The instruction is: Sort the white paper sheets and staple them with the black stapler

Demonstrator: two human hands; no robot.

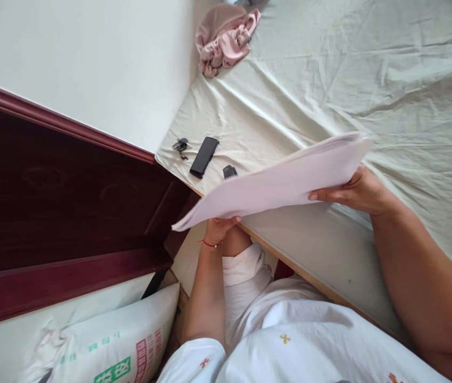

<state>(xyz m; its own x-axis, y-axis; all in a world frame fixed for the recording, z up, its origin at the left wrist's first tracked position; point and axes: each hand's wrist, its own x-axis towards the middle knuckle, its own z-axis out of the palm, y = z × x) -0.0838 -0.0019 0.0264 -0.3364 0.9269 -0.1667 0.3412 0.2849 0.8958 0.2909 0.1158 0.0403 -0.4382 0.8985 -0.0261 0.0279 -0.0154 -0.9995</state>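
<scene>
While held, paper (274, 186) spans left grip (220, 230) to right grip (357, 192).

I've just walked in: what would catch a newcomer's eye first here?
Probably the big pale paper in the middle, held from below by the left hand and at its far right by the right hand. Next comes the dark red wood panel filling much of the left side. The crumpled pink cloth stands out at the top, on the pale sheet.
</scene>
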